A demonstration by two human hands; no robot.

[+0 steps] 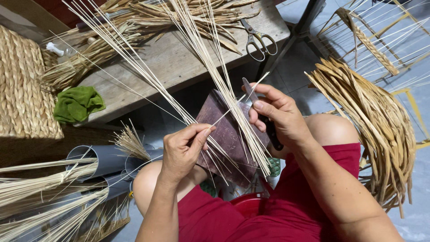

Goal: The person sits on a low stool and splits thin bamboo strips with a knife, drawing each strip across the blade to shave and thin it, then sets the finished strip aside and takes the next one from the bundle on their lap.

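Note:
My left hand (182,148) pinches one thin pale stick (233,104) between thumb and fingers. My right hand (277,117) grips a knife (251,92) with a dark handle, its blade lying against that stick. Under both hands a dark purple leather-like pad (226,134) rests on my lap, and a fan of long thin sticks (197,49) runs across it up over the bench. I sit in red clothes with bare knees.
A wooden bench (179,58) carries dried leaf strips, scissors (259,40) and a green cloth (77,104). A woven basket (22,89) stands at left. Grey pipes (103,159) hold stick bundles. A pile of dried strips (371,121) lies at right. A red container (248,204) sits between my legs.

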